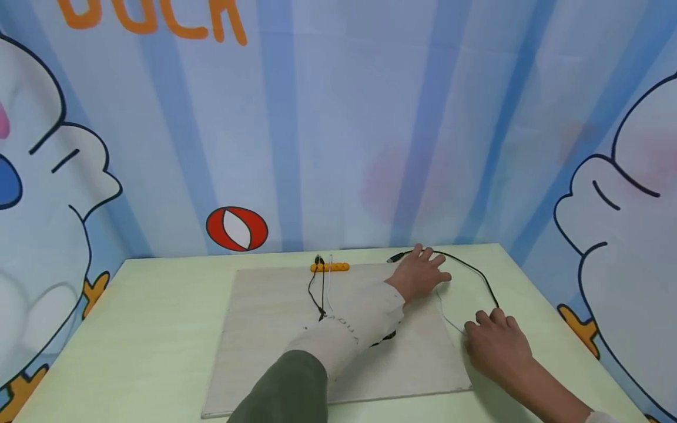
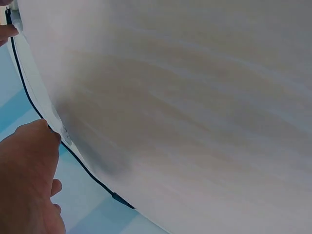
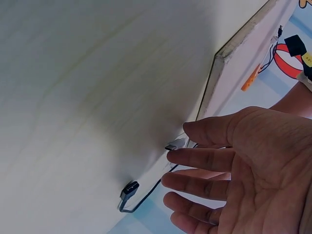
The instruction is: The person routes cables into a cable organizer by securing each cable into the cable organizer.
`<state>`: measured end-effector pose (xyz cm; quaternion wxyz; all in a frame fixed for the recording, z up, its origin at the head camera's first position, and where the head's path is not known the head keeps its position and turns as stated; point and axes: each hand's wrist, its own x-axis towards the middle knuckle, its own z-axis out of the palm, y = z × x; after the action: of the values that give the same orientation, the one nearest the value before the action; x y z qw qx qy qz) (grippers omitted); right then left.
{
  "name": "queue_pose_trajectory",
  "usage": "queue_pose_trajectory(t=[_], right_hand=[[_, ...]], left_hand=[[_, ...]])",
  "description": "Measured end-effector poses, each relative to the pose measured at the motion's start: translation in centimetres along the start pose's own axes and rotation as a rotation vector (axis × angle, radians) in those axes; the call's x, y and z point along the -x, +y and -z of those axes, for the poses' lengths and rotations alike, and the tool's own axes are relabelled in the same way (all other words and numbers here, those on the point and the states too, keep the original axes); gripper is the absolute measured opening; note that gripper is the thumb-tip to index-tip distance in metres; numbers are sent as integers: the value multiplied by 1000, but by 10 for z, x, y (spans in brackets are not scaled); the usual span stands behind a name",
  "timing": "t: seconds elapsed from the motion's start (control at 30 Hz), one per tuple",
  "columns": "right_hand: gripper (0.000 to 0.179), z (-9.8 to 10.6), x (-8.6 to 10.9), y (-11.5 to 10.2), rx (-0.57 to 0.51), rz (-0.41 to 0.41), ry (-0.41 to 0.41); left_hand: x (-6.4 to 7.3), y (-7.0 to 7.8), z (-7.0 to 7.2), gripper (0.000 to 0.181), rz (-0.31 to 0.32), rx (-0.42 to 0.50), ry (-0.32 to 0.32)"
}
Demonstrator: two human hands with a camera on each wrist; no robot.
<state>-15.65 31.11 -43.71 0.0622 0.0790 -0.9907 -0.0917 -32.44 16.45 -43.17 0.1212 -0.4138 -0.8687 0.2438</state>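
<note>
My left hand (image 1: 420, 273) reaches across to the far right of the pale board (image 1: 275, 352), its fingers spread near a black cable (image 1: 471, 267). In the left wrist view its fingertips lie at the cable, beside a small whitish connector (image 2: 66, 135); contact is unclear. My right hand (image 1: 497, 343) is low over the table right of the board. The right wrist view shows its fingers loosely extended, with a gap between thumb and forefinger. Just past them are a pale plug (image 3: 175, 145) and the cable's black plug (image 3: 129, 189). A thin white cable (image 1: 448, 319) runs between the hands.
An orange cable holder (image 1: 338, 267) stands at the board's back edge, with black cords (image 1: 311, 288) and a white cord hanging from it. Under the left sleeve a dark item (image 1: 388, 336) is partly hidden. A patterned curtain (image 1: 338, 117) rises behind the table (image 1: 158, 311).
</note>
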Motion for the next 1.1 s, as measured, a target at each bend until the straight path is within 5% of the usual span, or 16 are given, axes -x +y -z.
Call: queue_pose_trajectory(t=[0.33, 0.77, 1.1], right_hand=[[12, -6, 8, 12, -27, 14, 6], [14, -9, 16, 20, -31, 19, 24], [13, -9, 12, 13, -85, 3, 45]], left_hand=[[-20, 9, -11, 44, -16, -16, 24], [-18, 10, 5, 43, -19, -21, -8], [-29, 10, -3, 43, -24, -32, -5]])
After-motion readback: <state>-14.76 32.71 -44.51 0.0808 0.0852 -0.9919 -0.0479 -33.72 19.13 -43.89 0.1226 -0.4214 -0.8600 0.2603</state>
